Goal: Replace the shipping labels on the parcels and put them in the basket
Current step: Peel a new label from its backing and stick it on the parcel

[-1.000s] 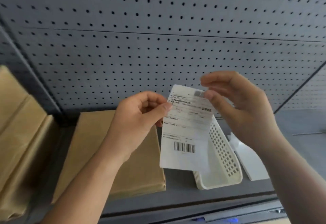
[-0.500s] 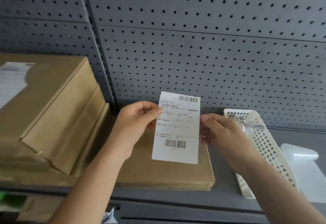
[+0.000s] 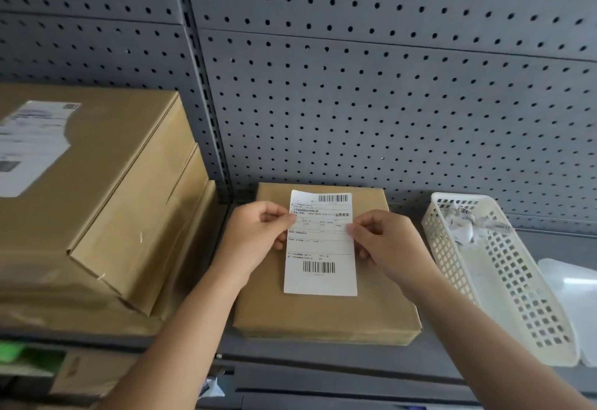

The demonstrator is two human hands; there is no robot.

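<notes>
White barcoded label (image 3: pixel 320 258) over flat brown parcel (image 3: pixel 323 316); white mesh basket (image 3: pixel 504 280) just rt.

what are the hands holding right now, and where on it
The shipping label, over the flat parcel: the left hand pinches its left edge, the right hand its right edge, both in its upper half.

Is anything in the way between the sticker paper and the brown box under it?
No, nothing visible. The left grip and right grip pinch the label by its side edges, right over the flat parcel. The brown top that shows is bare.
</notes>
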